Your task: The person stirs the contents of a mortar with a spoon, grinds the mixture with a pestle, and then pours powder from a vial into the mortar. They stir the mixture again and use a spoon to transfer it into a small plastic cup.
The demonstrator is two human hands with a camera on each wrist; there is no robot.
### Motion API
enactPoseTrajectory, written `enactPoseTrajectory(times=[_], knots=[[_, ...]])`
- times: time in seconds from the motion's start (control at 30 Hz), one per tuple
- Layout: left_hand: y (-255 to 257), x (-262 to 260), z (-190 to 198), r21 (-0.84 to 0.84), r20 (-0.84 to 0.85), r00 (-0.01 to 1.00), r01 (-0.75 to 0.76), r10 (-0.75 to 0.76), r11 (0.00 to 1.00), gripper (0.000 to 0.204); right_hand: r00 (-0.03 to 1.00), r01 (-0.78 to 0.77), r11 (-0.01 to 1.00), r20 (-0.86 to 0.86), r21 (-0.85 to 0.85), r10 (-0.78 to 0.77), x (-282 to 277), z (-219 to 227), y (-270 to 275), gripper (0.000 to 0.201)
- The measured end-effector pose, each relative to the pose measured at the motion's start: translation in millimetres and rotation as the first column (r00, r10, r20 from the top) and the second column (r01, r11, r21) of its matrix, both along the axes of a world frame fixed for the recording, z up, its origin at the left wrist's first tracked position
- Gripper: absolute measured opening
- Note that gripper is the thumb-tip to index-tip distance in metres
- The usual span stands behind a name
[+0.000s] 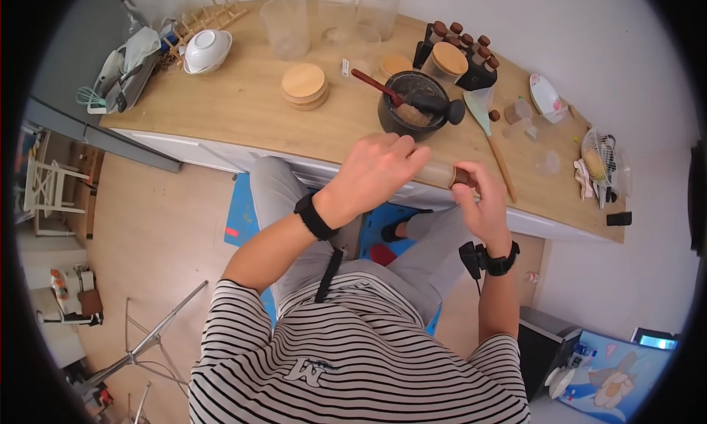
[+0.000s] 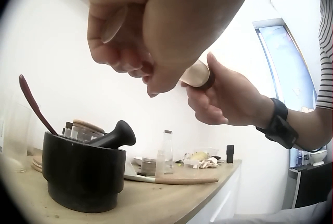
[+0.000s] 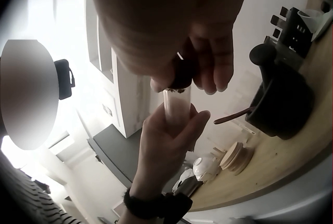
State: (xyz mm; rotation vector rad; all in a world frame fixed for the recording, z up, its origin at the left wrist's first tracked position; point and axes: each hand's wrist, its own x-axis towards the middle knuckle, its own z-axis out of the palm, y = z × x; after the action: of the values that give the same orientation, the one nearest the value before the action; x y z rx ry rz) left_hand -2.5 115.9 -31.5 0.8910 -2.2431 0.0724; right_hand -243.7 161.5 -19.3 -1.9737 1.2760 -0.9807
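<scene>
The left hand (image 1: 379,170) is gripping the clear body of a small jar (image 1: 436,174), its fingers curling around it, while the right hand (image 1: 482,203) is pinching the dark brown cap (image 1: 462,177) at the other end. The two hands are working apart, with part of the jar showing between them. The jar is lying sideways in the air at the near edge of the wooden bench (image 1: 243,92), its capped end pointing toward the right hand, and something pale is showing through its wall. Just beyond the left hand, a black mortar (image 1: 390,120) is standing on the bench, holding a brownish substance (image 1: 414,115); a dark red spoon (image 1: 374,83) and a black pestle (image 1: 454,112) are leaning out of it on opposite sides. To the right of the mortar, a spatula (image 1: 501,160) with a wooden handle is lying toward the bench's near edge. Stacked wooden lids (image 1: 305,81) are sitting to the left of the mortar, and a wooden-lidded container (image 1: 446,61) is standing behind it, beside a black rack (image 1: 479,78) holding brown-capped bottles. Tall clear containers (image 1: 285,27) are standing along the back, and white bowls (image 1: 208,50) are resting farther left.
</scene>
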Motion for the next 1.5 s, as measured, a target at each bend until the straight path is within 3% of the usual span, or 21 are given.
enactPoseTrajectory(times=[0.1, 0.2, 0.27, 0.33, 0.4, 0.47, 0.6, 0.7, 0.77, 0.83, 0.9, 1.0, 1.1, 1.2, 1.3, 1.37, 1.5], knots=[[0.7, -1.0, 0.0, -0.024, 0.017, 1.000, 0.011, -0.010, 1.000, 0.016, 0.998, 0.048, 0.955, -0.051, 0.294, -0.035, -10.3, -0.7, -0.9, 0.031], [0.1, -1.0, -1.5, -0.022, 0.012, 1.000, 0.013, -0.012, 1.000, 0.017, 0.996, 0.029, 0.999, -0.083, 0.023, -0.027, -7.7, -6.4, -2.0, 0.031], [-1.5, -0.4, -3.5, -0.008, 0.012, 1.000, 0.011, -0.011, 1.000, 0.017, 0.997, 0.072, 0.982, 0.026, -0.176, -0.068, 15.4, 2.0, 0.2, 0.030], [-2.5, -0.6, -7.0, -0.009, 0.009, 1.000, 0.008, -0.008, 1.000, 0.017, 0.999, 0.044, 0.953, 0.027, -0.301, -0.038, 20.9, 3.9, -0.7, 0.029], [-3.1, -1.7, -8.6, -0.005, 0.010, 1.000, 0.009, -0.009, 1.000, 0.016, 0.995, -0.067, 0.933, -0.088, -0.353, 0.038, 9.0, -0.6, -4.9, 0.029], [-3.6, -3.2, -9.1, 0.001, 0.013, 1.000, 0.012, -0.012, 1.000, 0.016, 1.000, 0.007, 0.999, 0.026, -0.039, -0.006, 0.8, -10.9, -1.4, 0.031], [-5.6, -6.8, -17.9, -0.007, 0.039, 0.999, 0.009, -0.009, 1.000, 0.015, 0.988, 0.058, 0.905, 0.108, 0.422, -0.114, -12.4, -30.2, -6.0, 0.033], [-6.2, -6.0, -21.2, 0.013, 0.030, 0.999, 0.018, -0.019, 1.000, 0.014, 0.982, 0.053, 0.993, 0.172, 0.110, -0.072, 3.6, -22.9, -2.6, 0.030], [-5.8, -5.7, -21.8, 0.043, 0.037, 0.999, 0.011, -0.013, 0.999, 0.014, 0.981, 0.111, 0.987, 0.169, -0.114, -0.091, 21.3, -19.8, -1.8, 0.029], [-7.7, -3.9, -23.6, 0.078, 0.063, 0.998, 0.017, -0.022, 0.997, 0.014, 0.993, 0.072, 0.966, 0.104, -0.248, -0.047, 19.5, -20.3, -4.5, 0.029], [-8.9, -4.0, -24.9, 0.094, 0.070, 0.997, 0.019, -0.026, 0.995, 0.014, 0.998, -0.062, 0.958, -0.028, -0.282, 0.057, 1.5, -26.1, -8.9, 0.030], [-10.0, -8.7, -29.6, 0.084, 0.046, 0.999, 0.023, -0.027, 0.996, 0.013, 0.964, 0.093, 0.974, 0.225, 0.208, -0.140, 3.0, -33.5, -3.9, 0.028], [-13.3, -15.1, -36.1, 0.100, 0.025, 0.999, 0.027, -0.030, 0.995, 0.014, 0.967, 0.120, 0.902, 0.159, 0.414, -0.201, 3.1, -36.9, -8.9, 0.029], [-16.7, -12.0, -38.9, 0.198, 0.011, 1.000, 0.018, -0.021, 0.980, 0.020, 0.981, 0.161, 0.981, 0.090, 0.111, -0.171, 9.8, -34.5, -8.8, 0.030], [-18.4, -10.4, -41.9, 0.324, -0.050, 0.998, 0.055, -0.041, 0.945, 0.026, 0.993, 0.109, 0.977, -0.034, -0.185, -0.117, 3.0, -49.3, -15.5, 0.028], [-19.2, -10.7, -40.9, 0.404, -0.123, 0.988, 0.139, -0.097, 0.904, 0.029, 0.992, 0.123, 0.983, 0.055, -0.138, -0.116, 2.5, -50.8, -17.2, 0.025], [-19.0, -18.9, -50.3, 0.331, -0.142, 0.989, 0.081, -0.036, 0.940, 0.030, 0.963, 0.128, 0.986, 0.224, 0.110, -0.150, 2.3, -42.8, -22.3, 0.020]])
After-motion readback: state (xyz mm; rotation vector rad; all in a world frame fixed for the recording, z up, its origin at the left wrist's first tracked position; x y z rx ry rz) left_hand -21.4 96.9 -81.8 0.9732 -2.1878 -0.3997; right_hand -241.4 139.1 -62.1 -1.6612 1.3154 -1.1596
